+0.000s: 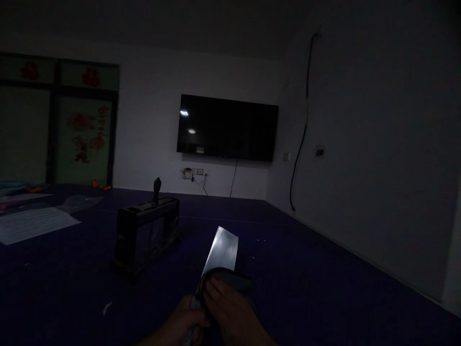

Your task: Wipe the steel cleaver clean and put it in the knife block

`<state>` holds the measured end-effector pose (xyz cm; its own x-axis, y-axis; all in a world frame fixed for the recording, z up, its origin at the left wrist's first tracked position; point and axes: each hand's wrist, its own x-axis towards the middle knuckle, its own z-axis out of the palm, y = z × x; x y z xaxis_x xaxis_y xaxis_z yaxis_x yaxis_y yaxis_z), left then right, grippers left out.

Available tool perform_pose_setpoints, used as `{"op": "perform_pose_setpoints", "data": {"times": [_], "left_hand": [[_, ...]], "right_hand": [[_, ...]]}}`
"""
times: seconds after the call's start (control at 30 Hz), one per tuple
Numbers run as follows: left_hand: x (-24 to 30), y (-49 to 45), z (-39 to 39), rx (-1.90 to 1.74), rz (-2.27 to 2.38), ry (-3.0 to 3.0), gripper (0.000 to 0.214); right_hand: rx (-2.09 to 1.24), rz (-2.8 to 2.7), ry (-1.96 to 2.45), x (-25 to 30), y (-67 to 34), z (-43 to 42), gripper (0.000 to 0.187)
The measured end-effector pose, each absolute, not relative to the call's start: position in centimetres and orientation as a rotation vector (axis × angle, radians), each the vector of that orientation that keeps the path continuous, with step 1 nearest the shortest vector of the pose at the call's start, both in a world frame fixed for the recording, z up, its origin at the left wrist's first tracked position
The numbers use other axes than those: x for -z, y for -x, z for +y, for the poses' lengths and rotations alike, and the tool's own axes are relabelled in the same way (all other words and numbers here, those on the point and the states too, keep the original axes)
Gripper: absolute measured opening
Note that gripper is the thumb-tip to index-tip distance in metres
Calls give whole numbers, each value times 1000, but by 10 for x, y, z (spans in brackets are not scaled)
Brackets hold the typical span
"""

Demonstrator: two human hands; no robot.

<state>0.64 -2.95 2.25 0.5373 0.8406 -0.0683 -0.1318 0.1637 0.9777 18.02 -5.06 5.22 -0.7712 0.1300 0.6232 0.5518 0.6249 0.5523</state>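
In the dim head view a cleaver (222, 249) points up and away from me, its broad metal blade catching the light. My left hand (185, 319) is closed around its handle. A dark cloth (236, 278) covers the lower part of the blade. Over that cloth lies my right hand (228, 305), its fingers pressed together and holding the cloth against the blade. Left of the cleaver, apart from both hands, stands a dark knife block (147, 211) with see-through sides. One black handle (157, 189) sticks up from its top.
White paper sheets (36, 223) and a clear plastic bag (81, 203) lie at the left of the dark blue surface (306, 288). Small orange objects (95, 183) sit at its far edge. A television (228, 127) hangs on the back wall; a black cable (300, 144) runs down the right wall.
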Motion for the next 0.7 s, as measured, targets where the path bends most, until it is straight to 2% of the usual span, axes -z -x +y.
{"op": "perform_pose_setpoints", "data": {"times": [0.33, 0.7], "left_hand": [[-24, -2, -30, -812, 721, -1199, 16], [-18, -9, -32, -908, 717, -1154, 27]], "right_hand": [[1090, -2224, 606, -49, -178, -49, 42], [1008, -2085, 869, -30, -184, -38, 63]]}}
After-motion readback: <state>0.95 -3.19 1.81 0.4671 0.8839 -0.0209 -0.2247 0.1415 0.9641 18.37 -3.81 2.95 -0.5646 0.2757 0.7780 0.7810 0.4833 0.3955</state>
